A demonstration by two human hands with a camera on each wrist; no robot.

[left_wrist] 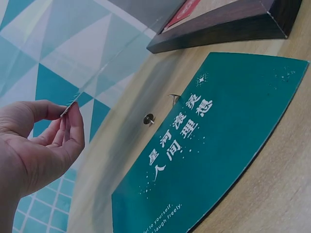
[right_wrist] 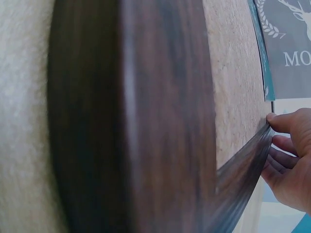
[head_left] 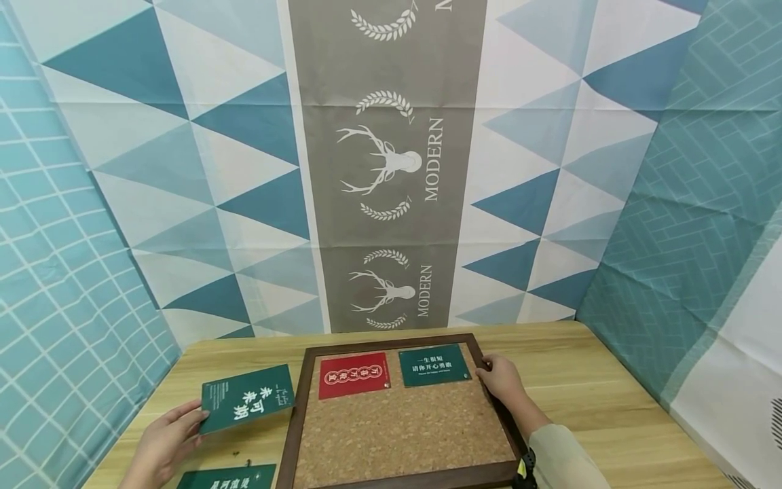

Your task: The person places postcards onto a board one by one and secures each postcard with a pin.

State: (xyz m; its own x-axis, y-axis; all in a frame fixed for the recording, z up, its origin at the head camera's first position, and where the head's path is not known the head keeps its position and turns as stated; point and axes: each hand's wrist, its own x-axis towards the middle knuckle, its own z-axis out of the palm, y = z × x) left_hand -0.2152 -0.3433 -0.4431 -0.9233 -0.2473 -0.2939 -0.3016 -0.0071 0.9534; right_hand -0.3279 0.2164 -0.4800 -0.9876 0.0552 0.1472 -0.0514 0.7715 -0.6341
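My left hand (head_left: 168, 443) pinches a dark green card (head_left: 247, 399) with white lettering by its left edge, raised above the table left of the cork board. In the left wrist view the card shows almost edge-on between thumb and fingers. The cork board (head_left: 400, 435) lies in a dark brown wooden frame (head_left: 297, 428). My right hand (head_left: 502, 379) holds the frame's right side near the far corner, the thumb on the frame in the right wrist view. On the cork's far part are a red card (head_left: 353, 375) and a green card (head_left: 434, 365), each with a pin at a corner.
Another green card (left_wrist: 194, 136) lies on the wooden table (head_left: 611, 394) at the near left. Two pushpins, one a dark-headed pushpin (left_wrist: 148, 119), lie beside its far edge. A patterned cloth wall (head_left: 391, 224) rises behind the table, with blue-tiled cloth at the left.
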